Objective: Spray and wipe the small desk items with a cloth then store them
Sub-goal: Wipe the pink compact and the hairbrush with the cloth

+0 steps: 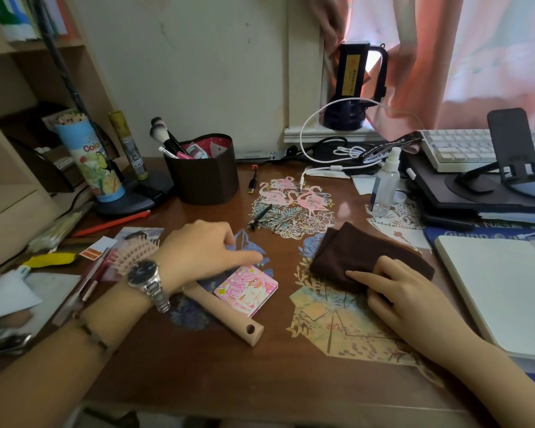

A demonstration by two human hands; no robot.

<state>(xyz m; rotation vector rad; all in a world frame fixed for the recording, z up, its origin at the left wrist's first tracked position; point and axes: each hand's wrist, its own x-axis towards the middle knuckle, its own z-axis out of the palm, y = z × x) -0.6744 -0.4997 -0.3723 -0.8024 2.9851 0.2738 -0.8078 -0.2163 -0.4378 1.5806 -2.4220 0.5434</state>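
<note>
We see our left hand (198,251) over the middle of the counter (229,372), forefinger stretched toward the right, the other fingers loosely bent and holding nothing. A watch (145,278) sits on that wrist. Just under the fingertip lies a small pink card case (246,287), flat on the counter, its near edge touching the wooden handle of a hairbrush (223,313). The brush runs under our left wrist, its pink bristle head (133,253) showing to the left of the hand.

Our right hand (396,285) rests on the near end of a folded brown cloth (368,257), fingers fairly straight and pressing down on it; we cannot tell whether the thumb grips the fold. The cloth lies on paper cutouts (328,322) spread across the counter.

Behind the cloth, well apart from it, a clear spray bottle (385,186) stands upright near the dark stack at the right. Between the hands and farther back, small metal pieces and a dark clip (261,219) lie on a flamingo cutout (294,196). A brown holder (203,173) with brushes stands behind our left hand, a pencil tube (90,159) farther left. An open notebook (501,288) lies at the right edge, a keyboard (457,148) and phone stand (507,143) behind it.
</note>
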